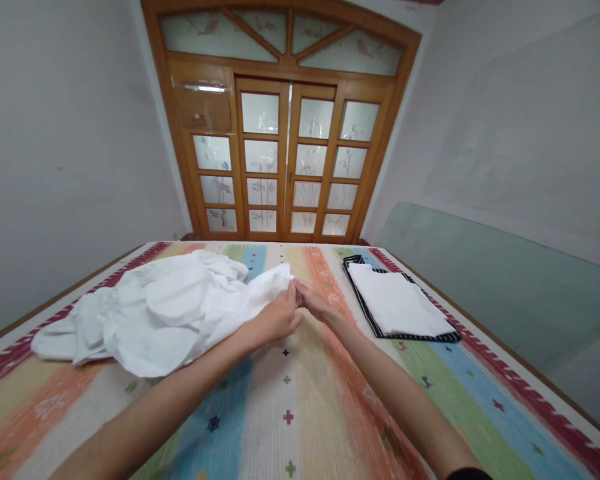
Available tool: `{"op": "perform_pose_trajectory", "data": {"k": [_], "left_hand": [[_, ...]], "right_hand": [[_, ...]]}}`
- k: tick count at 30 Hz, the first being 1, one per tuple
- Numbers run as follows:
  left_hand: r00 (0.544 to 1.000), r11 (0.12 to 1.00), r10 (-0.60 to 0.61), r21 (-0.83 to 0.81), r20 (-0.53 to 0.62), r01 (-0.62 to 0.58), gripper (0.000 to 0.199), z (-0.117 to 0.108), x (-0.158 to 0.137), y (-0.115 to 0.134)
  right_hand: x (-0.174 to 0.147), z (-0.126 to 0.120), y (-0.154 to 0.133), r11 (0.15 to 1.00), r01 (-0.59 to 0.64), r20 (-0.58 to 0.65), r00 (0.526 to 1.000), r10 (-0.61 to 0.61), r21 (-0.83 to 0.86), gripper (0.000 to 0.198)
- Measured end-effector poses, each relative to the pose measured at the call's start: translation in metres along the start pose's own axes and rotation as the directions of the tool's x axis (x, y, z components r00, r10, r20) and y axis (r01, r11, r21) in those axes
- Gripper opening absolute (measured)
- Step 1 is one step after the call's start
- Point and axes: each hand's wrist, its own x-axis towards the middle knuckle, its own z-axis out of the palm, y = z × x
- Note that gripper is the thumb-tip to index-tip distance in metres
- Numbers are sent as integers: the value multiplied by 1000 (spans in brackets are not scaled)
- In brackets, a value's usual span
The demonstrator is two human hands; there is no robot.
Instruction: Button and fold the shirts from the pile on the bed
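Note:
A crumpled white garment (180, 303) lies spread over the left half of the patterned bed cover. One end of it stretches to the middle, where both hands meet. My left hand (283, 313) is closed on that end, its fingers curled round the cloth. Touching it from the right, my right hand (310, 300) pinches the same corner of the white fabric. The fingertips overlap, so the exact bit of cloth between them is hidden.
On the right lies a folded white cloth (400, 303) on top of a folded black-and-white striped cloth (367, 307). The striped, multicoloured cover (290, 400) spreads beneath everything. A pale green headboard-like panel (480, 267) runs along the right wall. Wooden glass-paned doors (287, 160) stand beyond the far edge.

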Motion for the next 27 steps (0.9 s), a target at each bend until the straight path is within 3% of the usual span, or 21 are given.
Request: {"op": "perform_pose_trajectory", "data": {"k": [2, 5, 7, 8, 10, 12, 13, 14, 16, 18, 20, 23, 27], "left_hand": [[1000, 995, -7, 102, 18, 5, 57, 10, -19, 1], [996, 969, -62, 234, -58, 74, 54, 1, -44, -12], [988, 950, -96, 284, -119, 126, 57, -8, -60, -24], [983, 941, -111, 302, -145, 151, 59, -12, -68, -29], [971, 924, -158, 320, -178, 209, 61, -15, -82, -40], [959, 912, -231, 306, -166, 273, 63, -13, -96, -48], [953, 909, -274, 289, -131, 301, 62, -11, -101, -51], [948, 910, -312, 264, -68, 319, 58, -8, -106, -53], [931, 925, -346, 205, 112, 319, 41, -3, -111, -52], [914, 943, -326, 147, 241, 298, 27, 2, -112, -45], [930, 966, -260, 75, 262, 249, 23, 6, -109, -30], [961, 992, -80, -71, 266, 102, 21, 11, -107, 2], [894, 961, 235, -231, 381, -153, 12, 15, -110, 46]], "right_hand": [[2, -10, 10, 999, 21, -111, 994, -26, -44, 52], [3, -39, 18, 997, 58, -229, 971, -68, -50, 52], [4, -62, 19, 991, 124, -382, 914, -136, -57, 50], [5, -73, 19, 984, 156, -487, 855, -178, -85, 49], [7, -93, 18, 965, 158, -698, 667, -260, -208, 43], [8, -110, 19, 935, 43, -812, 484, -327, -351, 37], [8, -115, 21, 915, -26, -829, 434, -352, -402, 34], [7, -119, 24, 893, -82, -828, 420, -371, -442, 32], [3, -121, 30, 850, -146, -793, 465, -393, -507, 31], [-2, -114, 35, 784, -170, -712, 563, -419, -596, 34], [-6, -103, 36, 683, -168, -585, 680, -442, -711, 37], [-10, -87, 33, 530, -106, -380, 813, -441, -841, 47], [-12, -74, 26, 412, 79, -113, 899, -422, -908, 65]]}}
